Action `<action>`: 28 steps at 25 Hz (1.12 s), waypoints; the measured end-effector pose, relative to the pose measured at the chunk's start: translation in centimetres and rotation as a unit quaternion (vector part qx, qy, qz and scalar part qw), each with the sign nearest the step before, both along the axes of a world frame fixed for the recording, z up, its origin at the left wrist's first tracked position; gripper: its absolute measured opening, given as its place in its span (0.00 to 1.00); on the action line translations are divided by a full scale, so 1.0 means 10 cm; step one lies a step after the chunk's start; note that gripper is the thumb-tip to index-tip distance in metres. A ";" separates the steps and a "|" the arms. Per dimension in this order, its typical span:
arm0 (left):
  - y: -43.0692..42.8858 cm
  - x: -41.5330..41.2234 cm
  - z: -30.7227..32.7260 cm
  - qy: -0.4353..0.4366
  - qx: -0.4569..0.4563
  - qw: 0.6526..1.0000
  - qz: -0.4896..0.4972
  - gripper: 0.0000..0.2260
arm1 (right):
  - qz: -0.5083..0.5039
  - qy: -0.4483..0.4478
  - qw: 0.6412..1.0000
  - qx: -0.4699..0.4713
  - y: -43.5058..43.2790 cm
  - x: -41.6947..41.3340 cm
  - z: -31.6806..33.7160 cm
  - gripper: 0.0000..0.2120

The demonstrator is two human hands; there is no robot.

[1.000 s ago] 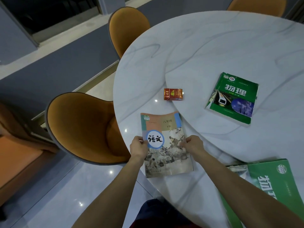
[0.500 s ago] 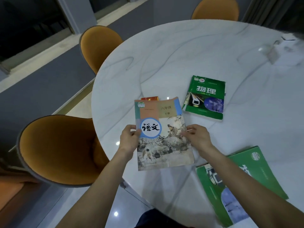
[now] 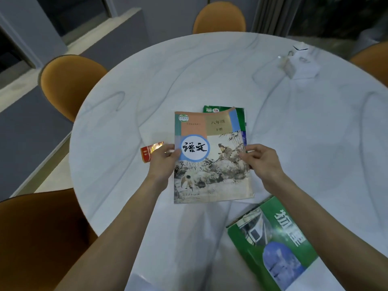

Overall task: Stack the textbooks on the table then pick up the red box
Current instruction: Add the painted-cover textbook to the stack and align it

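I hold a painted-cover textbook [image 3: 212, 160] by both side edges, my left hand [image 3: 162, 162] on its left edge and my right hand [image 3: 261, 162] on its right edge. It hovers over a green textbook [image 3: 241, 114], covering nearly all of it; only the green top and right rim show. A second green textbook [image 3: 277, 242] lies at the near right of the round marble table [image 3: 189, 80]. The red box [image 3: 150, 151] lies on the table just left of my left hand, partly hidden by it.
Orange chairs stand around the table: one at far left [image 3: 69, 85], one at the far side [image 3: 219, 17], one at near left [image 3: 37, 238], one at the right edge [image 3: 373, 59]. A white tissue box [image 3: 302, 64] sits at the table's far right.
Both hands lifted the painted-cover textbook off the table's near edge and carried it forward and right, over the far green textbook. The view swung to the right.
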State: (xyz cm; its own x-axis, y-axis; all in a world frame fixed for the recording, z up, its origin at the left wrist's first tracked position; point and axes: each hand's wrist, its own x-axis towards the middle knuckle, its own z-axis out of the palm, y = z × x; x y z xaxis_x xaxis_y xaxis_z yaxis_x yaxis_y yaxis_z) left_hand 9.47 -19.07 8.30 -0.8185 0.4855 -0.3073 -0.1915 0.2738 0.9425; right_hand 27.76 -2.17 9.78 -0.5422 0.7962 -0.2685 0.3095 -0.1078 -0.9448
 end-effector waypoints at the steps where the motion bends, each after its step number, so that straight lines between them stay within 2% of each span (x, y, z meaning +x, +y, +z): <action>1: 0.11 -0.05 0.02 0.002 0.000 1.000 -0.005 0.07 | -0.010 -0.002 1.000 0.007 0.08 -0.03 0.00 0.09; 5: 0.60 -0.27 0.08 0.011 -0.006 0.999 -0.034 0.04 | -0.047 -0.016 0.999 0.018 0.46 -0.19 -0.03 0.04; 8: 1.01 -0.45 0.04 0.026 -0.025 0.998 -0.048 0.06 | -0.073 -0.041 0.996 0.031 0.76 -0.36 -0.09 0.08; 14: 1.66 -0.78 -0.30 0.026 -0.073 0.995 -0.070 0.09 | -0.116 -0.090 0.989 0.030 1.24 -0.66 -0.41 0.07; 23: 2.10 -0.98 -0.80 0.054 -0.141 0.983 -0.099 0.13 | -0.125 -0.133 0.983 0.011 1.56 -0.87 -0.95 0.09; 28: 2.13 -0.97 -0.93 0.132 -0.169 0.969 -0.121 0.13 | -0.124 -0.169 0.976 0.051 1.59 -0.88 -1.16 0.07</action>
